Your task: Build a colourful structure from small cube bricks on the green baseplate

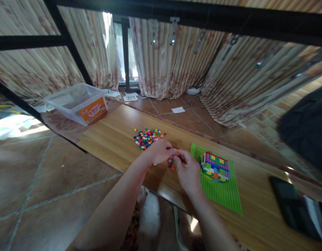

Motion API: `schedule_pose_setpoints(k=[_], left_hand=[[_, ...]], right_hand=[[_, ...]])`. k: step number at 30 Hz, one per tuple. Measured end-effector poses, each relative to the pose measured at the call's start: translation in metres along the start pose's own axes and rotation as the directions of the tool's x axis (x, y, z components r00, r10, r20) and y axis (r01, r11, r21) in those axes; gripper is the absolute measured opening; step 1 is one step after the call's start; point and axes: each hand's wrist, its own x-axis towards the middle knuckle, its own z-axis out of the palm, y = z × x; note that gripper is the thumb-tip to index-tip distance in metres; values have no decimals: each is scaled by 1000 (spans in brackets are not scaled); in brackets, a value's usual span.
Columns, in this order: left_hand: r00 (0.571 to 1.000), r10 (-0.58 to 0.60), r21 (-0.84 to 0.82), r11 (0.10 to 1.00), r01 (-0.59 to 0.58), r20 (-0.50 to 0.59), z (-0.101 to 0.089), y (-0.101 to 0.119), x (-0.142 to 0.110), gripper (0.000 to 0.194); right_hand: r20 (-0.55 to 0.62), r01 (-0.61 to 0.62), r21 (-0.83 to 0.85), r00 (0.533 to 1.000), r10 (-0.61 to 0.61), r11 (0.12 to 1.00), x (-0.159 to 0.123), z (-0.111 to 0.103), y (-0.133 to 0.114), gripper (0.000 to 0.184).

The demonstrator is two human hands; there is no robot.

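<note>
My left hand (161,151) and my right hand (187,169) meet over the wooden bench, fingertips pinched together around small toy bricks (175,153), at least one of them orange. Just below the fingertips lie a few loose red, green and orange bricks (171,163). A heap of many-coloured bricks (147,138) spreads beyond my left hand, which hides part of it. To the right of my right hand, a green baseplate (220,195) bears a block built of coloured bricks (215,167), with pink, yellow and blue rows on top.
A clear plastic bin (72,101) with an orange label stands at the bench's left end. On the right end lies a dark tablet-like object (291,202). A black metal bar (192,15) crosses above, with patterned curtains (163,59) behind. White paper (178,109) lies on the tiled floor.
</note>
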Motion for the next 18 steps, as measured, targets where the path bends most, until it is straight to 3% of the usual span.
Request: schedule_pose_setpoints(k=[8,14,18], left_hand=[[1000,-14,-46,999,14,12,9,7,5,28],[997,40,-169,985,-28,63,6,8,2,25],[991,79,-314,948,-42,108,1,9,0,25]], right_hand=[[-18,-120,395,990,139,911,4,-5,-3,17],[90,-327,645,930,357,691,3,-10,-5,28],[143,-365,707,913,383,606,4,-13,-2,27]])
